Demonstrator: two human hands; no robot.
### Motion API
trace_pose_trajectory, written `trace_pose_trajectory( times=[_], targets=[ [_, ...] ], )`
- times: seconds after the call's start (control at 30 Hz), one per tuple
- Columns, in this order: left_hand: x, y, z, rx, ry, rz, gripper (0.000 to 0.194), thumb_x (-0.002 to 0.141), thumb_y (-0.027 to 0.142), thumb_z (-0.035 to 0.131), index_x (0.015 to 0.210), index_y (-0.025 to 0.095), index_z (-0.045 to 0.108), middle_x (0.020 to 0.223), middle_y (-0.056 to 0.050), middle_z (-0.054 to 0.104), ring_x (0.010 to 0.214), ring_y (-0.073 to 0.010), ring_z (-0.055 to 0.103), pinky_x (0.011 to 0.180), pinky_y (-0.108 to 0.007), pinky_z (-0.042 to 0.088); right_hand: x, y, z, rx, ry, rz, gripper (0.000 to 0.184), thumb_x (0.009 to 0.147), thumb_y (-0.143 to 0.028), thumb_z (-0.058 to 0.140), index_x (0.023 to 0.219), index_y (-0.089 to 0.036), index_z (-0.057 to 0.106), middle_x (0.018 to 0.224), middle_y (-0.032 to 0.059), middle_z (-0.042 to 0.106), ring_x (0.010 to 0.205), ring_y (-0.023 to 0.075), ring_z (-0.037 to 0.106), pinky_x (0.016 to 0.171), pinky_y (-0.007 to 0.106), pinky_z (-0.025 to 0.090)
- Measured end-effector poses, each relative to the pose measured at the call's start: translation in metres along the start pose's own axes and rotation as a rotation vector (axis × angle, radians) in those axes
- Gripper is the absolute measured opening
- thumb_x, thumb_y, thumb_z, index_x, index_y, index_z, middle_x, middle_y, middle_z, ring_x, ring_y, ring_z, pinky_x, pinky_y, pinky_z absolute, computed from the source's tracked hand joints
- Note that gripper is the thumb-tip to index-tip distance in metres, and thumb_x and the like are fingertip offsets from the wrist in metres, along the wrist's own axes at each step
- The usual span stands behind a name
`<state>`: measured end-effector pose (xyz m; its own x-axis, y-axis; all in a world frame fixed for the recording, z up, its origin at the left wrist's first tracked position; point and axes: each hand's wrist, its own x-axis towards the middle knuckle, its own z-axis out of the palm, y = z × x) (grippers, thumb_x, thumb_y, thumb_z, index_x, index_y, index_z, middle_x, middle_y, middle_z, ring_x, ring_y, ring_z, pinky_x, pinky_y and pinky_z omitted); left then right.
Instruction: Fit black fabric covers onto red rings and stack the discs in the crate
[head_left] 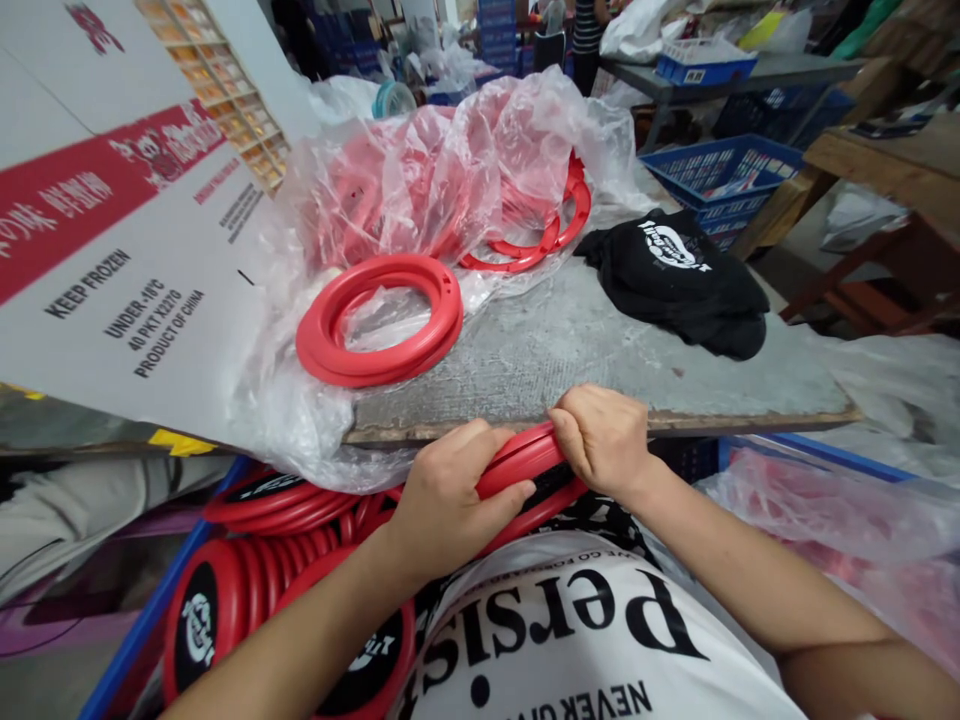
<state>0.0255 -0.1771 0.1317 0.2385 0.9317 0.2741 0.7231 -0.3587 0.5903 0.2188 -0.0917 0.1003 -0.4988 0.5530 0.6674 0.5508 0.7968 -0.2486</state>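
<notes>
**Head cam: both hands clamped on a red ring at the bench edge**

Head view looks straight down at the person's own two hands, which meet on one red plastic ring (pixel 525 462) held just below the front lip of the worn grey bench (pixel 570 350). The left hand (pixel 442 500) is wrapped around the ring from the left, thumb lying along its top and fingers curled under. The right hand (pixel 600 440) is closed in a tight fist over the upper right part. So both are fully closed on the same piece, close together, knuckles nearly touching. A black disc (pixel 559 482) shows sandwiched under the ring between the hands. Judging by the pinched grip, the two parts are probably being squeezed together, tucked against the body and bench edge for leverage, though the seam itself is hidden.

Everything else sits within arm's reach, which looks deliberate:
- one loose red ring (pixel 379 320) lies flat on a clear plastic bag (pixel 465 150) up on the bench, with more rings spilling out of the bag behind it
- a blue crate (pixel 150 620) down at the left holds a row of finished-looking red discs with black logo centres (pixel 199 625), stood on edge
- a black cloth with a white logo (pixel 679 280) lies on the bench to the right
- a flattened white and red carton (pixel 112 250) printed KEEP FROZEN leans at the left
</notes>
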Motion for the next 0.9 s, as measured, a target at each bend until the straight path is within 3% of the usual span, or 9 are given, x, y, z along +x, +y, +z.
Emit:
trace_pose_trajectory(
  times=[0.27, 0.4, 0.47, 0.57, 0.67, 0.8, 0.9],
  targets=[
    [-0.003, 0.003, 0.002, 0.107, 0.03, 0.038, 0.028, 0.093, 0.034, 0.06, 0.111, 0.013, 0.066, 0.086, -0.005, 0.065, 0.08, -0.0192, 0.062, 0.073, -0.033, 0.053, 0.001, 0.002, 0.006, 0.029, 0.016, -0.015, 0.048, 0.107, -0.029, 0.033, 0.064, -0.02, 0.053, 0.056, 0.0015, 0.053, 0.054, 0.0137, 0.045, 0.059, 0.03, 0.033],
    [-0.008, 0.013, -0.001, 0.108, -0.04, -0.007, 0.039, 0.093, 0.039, 0.061, 0.124, 0.014, 0.059, 0.104, -0.009, 0.067, 0.095, -0.023, 0.064, 0.084, -0.038, 0.054, -0.006, 0.012, 0.0, 0.156, -0.003, 0.04, 0.045, 0.106, -0.028, 0.033, 0.071, -0.019, 0.059, 0.064, 0.0048, 0.06, 0.062, 0.0152, 0.055, 0.063, 0.03, 0.04],
    [-0.012, 0.019, -0.003, 0.088, -0.054, -0.03, 0.047, 0.092, 0.044, 0.063, 0.13, 0.016, 0.054, 0.114, -0.01, 0.066, 0.103, -0.0243, 0.064, 0.088, -0.039, 0.054, -0.014, 0.02, -0.006, 0.241, 0.041, 0.068, 0.041, 0.105, -0.026, 0.033, 0.076, -0.018, 0.061, 0.07, 0.0061, 0.064, 0.066, 0.0163, 0.06, 0.066, 0.031, 0.044],
    [-0.02, 0.03, -0.005, 0.056, -0.061, -0.063, 0.044, 0.091, 0.045, 0.065, 0.124, 0.019, 0.057, 0.109, -0.008, 0.067, 0.098, -0.0236, 0.064, 0.084, -0.037, 0.055, -0.027, 0.028, -0.019, 0.34, 0.17, 0.071, 0.034, 0.103, -0.021, 0.036, 0.083, -0.018, 0.063, 0.074, 0.0056, 0.066, 0.068, 0.017, 0.062, 0.066, 0.031, 0.048],
    [-0.022, 0.041, -0.006, -0.002, -0.119, -0.086, 0.032, 0.091, 0.042, 0.064, 0.114, 0.021, 0.062, 0.099, -0.005, 0.067, 0.087, -0.0218, 0.064, 0.075, -0.034, 0.054, -0.038, 0.029, -0.031, 0.384, 0.224, 0.057, 0.033, 0.102, -0.02, 0.037, 0.087, -0.018, 0.066, 0.076, 0.0059, 0.067, 0.068, 0.0183, 0.065, 0.063, 0.033, 0.05],
    [-0.015, 0.049, -0.007, -0.119, -0.27, -0.132, 0.039, 0.088, 0.049, 0.066, 0.118, 0.025, 0.063, 0.102, -0.003, 0.067, 0.088, -0.0215, 0.065, 0.074, -0.032, 0.055, -0.049, 0.028, -0.038, 0.42, 0.253, 0.051, 0.032, 0.103, -0.026, 0.038, 0.091, -0.018, 0.067, 0.075, 0.007, 0.068, 0.067, 0.0205, 0.065, 0.06, 0.035, 0.052],
    [-0.006, 0.048, -0.009, -0.228, -0.35, -0.134, 0.033, 0.094, 0.048, 0.057, 0.118, 0.027, 0.063, 0.103, -0.002, 0.067, 0.089, -0.0196, 0.065, 0.074, -0.03, 0.055, -0.058, 0.033, -0.04, 0.409, 0.262, 0.08, 0.036, 0.104, -0.033, 0.038, 0.09, -0.019, 0.068, 0.075, 0.0077, 0.067, 0.067, 0.0216, 0.066, 0.06, 0.037, 0.053]
  ],
)
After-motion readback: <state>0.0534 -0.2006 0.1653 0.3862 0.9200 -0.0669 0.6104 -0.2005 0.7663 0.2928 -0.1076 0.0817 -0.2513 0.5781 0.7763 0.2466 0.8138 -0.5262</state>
